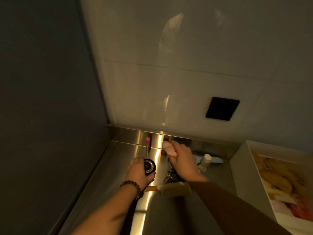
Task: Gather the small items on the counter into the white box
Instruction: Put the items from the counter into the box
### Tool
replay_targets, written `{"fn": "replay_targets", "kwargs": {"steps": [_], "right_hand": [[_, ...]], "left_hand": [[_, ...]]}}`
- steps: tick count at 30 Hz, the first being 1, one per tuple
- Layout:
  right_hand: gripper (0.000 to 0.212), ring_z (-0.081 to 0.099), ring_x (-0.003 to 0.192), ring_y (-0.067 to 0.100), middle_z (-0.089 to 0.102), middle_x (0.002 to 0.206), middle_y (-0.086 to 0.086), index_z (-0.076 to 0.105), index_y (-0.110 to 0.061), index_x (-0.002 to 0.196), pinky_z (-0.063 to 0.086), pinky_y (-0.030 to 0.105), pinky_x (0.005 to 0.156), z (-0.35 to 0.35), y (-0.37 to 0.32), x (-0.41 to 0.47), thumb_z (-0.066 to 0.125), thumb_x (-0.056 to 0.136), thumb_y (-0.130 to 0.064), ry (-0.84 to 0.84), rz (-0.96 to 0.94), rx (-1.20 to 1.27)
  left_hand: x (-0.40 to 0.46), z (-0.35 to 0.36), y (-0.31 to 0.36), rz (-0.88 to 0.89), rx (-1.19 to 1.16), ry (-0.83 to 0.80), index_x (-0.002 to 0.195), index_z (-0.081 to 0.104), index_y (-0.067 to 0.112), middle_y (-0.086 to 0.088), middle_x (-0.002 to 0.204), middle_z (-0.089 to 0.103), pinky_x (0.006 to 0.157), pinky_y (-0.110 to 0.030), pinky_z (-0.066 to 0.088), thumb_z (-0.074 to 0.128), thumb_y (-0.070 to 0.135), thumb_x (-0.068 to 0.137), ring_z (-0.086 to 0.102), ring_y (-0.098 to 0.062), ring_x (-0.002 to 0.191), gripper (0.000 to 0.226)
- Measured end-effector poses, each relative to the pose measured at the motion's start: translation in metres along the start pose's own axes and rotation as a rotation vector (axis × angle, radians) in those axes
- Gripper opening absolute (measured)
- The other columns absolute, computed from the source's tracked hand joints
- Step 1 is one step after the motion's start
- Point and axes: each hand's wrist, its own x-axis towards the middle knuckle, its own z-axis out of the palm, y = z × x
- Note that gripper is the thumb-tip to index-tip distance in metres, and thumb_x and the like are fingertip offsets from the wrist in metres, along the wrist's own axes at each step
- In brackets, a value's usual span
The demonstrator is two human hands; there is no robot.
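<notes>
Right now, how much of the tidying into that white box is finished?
The white box at the right already holds several things. In hand: the left hand grips a round black compact, and the right hand holds a pale item. Left on the counter: a pink lipstick, a small white bottle and some blurred bits.

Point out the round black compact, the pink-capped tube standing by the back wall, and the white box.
round black compact (149, 166), head view, on its glossy lid.
pink-capped tube (147, 141), head view, on the pink cap.
white box (243, 170), head view, on its near side wall.

Dim grey wall (42, 99) meets glossy white tiles (169, 82) bearing a black plate (222, 108).
</notes>
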Motion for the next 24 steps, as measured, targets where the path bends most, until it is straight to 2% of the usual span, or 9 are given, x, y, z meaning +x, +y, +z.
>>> {"fn": "replay_targets", "kwargs": {"steps": [3,7,9,13,18,20,22,24], "right_hand": [[0.048,0.048,0.113,0.021,0.054,0.123,0.004,0.043,-0.028,0.137,0.044,0.035,0.089,-0.026,-0.002,-0.006,0.057,0.091,-0.033,0.024,-0.080,0.072],[0.044,0.053,0.110,0.019,0.060,0.120,0.002,0.050,-0.025,0.131,0.042,0.028,0.086,-0.080,0.008,-0.018,0.063,0.088,-0.026,0.110,-0.150,0.171],[0.045,0.056,0.106,0.017,0.061,0.119,0.002,0.051,-0.024,0.130,0.046,0.031,0.086,-0.112,0.023,-0.026,0.063,0.088,-0.027,0.163,-0.155,0.207],[0.045,0.057,0.105,0.014,0.058,0.120,-0.001,0.046,-0.030,0.132,0.050,0.035,0.088,-0.177,0.075,-0.049,0.061,0.090,-0.028,0.237,-0.100,0.232],[0.046,0.058,0.104,0.017,0.061,0.117,0.000,0.048,-0.025,0.132,0.048,0.029,0.080,-0.255,0.168,-0.094,0.063,0.089,-0.028,0.406,0.021,0.137],[0.047,0.058,0.106,0.020,0.062,0.120,0.005,0.049,-0.022,0.132,0.047,0.031,0.084,-0.274,0.198,-0.112,0.065,0.088,-0.026,0.433,0.072,0.140],[0.046,0.058,0.104,0.018,0.062,0.119,0.005,0.051,-0.022,0.130,0.041,0.026,0.082,-0.284,0.222,-0.129,0.066,0.087,-0.023,0.457,0.106,0.151],[0.045,0.059,0.105,0.020,0.063,0.119,0.006,0.051,-0.021,0.129,0.039,0.025,0.082,-0.288,0.240,-0.144,0.066,0.087,-0.022,0.458,0.116,0.146]], "left_hand": [[-0.007,-0.007,0.029,0.051,-0.080,0.049,0.122,0.047,0.021,0.002,0.119,0.049,0.096,-0.026,0.039,0.071,0.050,0.067,0.042,-0.016,0.115,0.066],[-0.016,-0.020,0.090,0.207,-0.103,0.127,0.123,0.050,0.020,0.000,0.119,0.052,0.102,-0.034,0.038,0.072,0.049,0.065,0.041,-0.020,0.119,0.069],[-0.022,-0.024,0.126,0.273,-0.106,0.139,0.125,0.047,0.022,0.002,0.120,0.051,0.100,-0.032,0.038,0.069,0.053,0.064,0.042,-0.017,0.116,0.073],[-0.038,-0.017,0.203,0.395,-0.101,0.160,0.119,0.048,0.027,0.006,0.116,0.052,0.090,-0.026,0.034,0.068,0.057,0.064,0.042,-0.013,0.111,0.065],[-0.059,0.012,0.288,0.573,-0.131,-0.003,0.128,0.046,0.022,0.003,0.123,0.051,0.093,-0.025,0.034,0.072,0.048,0.071,0.037,-0.011,0.113,0.068],[-0.065,0.024,0.314,0.621,-0.119,-0.095,0.134,0.042,0.019,0.001,0.128,0.049,0.099,-0.029,0.036,0.073,0.043,0.073,0.037,-0.013,0.119,0.073],[-0.070,0.037,0.338,0.672,-0.074,-0.200,0.137,0.039,0.017,-0.002,0.131,0.047,0.104,-0.035,0.036,0.075,0.039,0.072,0.038,-0.017,0.122,0.078],[-0.073,0.054,0.357,0.762,0.012,-0.308,0.136,0.041,0.017,-0.002,0.131,0.046,0.104,-0.031,0.036,0.077,0.037,0.069,0.039,-0.017,0.120,0.078]]}}
